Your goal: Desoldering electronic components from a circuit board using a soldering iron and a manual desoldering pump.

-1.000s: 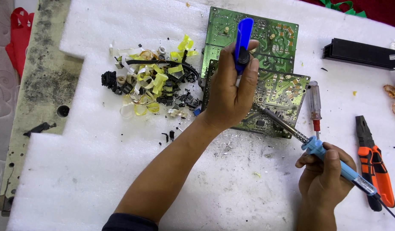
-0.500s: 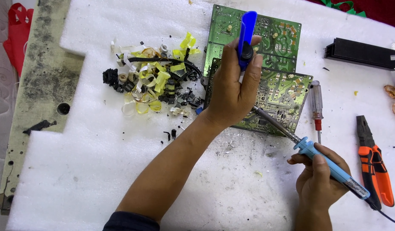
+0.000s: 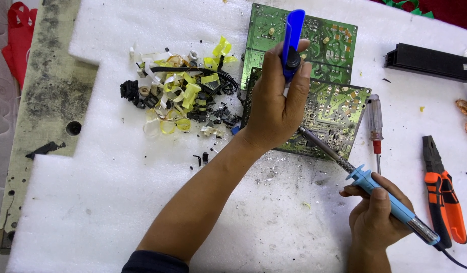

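White foam sheet (image 3: 117, 202) covers the table. Two green circuit boards (image 3: 334, 108) lie near its far edge, one overlapping the other. On them, the left hand (image 3: 276, 108) is closed around one blue solder sucker (image 3: 292, 43). Nearer the front edge, the right hand (image 3: 377, 217) grips one blue soldering iron (image 3: 390, 202), whose tip reaches under the left hand. One screwdriver (image 3: 375, 121) and one pair of orange pliers (image 3: 443, 194) lie toward the right edge. One pile of yellow and black scraps (image 3: 180, 98) sits left of the boards.

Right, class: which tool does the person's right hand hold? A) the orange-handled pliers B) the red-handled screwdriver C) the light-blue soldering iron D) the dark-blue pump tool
C: the right hand grips the light-blue soldering iron, its tip reaching onto the green circuit board.
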